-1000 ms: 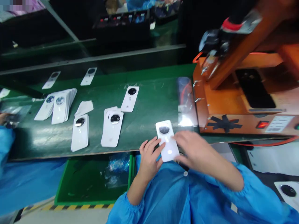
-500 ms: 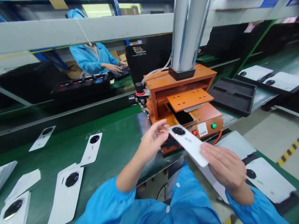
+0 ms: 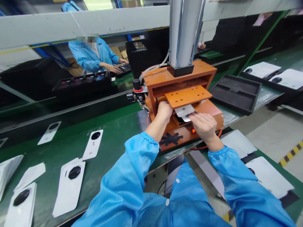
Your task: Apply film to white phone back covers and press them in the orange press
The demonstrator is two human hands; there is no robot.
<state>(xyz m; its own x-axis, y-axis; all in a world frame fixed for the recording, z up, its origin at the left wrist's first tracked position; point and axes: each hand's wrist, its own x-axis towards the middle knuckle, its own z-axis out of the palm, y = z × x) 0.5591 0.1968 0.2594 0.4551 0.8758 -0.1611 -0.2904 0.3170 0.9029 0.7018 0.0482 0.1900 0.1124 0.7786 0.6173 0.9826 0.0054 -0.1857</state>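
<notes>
Here, right hand (image 3: 204, 125) holds white panel (image 3: 184, 110) beneath orange plate (image 3: 188, 96)

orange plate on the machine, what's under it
A white panel, near end showing, the right hand at its edge, a black surface below. The plate covers the rest; fingertips of the left hand are hidden.

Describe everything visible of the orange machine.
The orange machine, seemingly painted metal, stands on the bench, a pale upright cylinder on top. Its slotted plate sits raised above the base. The front bears black tape strips and a glowing red switch. The left hand reaches in beside the plate, fingers hidden; the right hand holds a white panel below it. Hand contact is unclear.
</notes>
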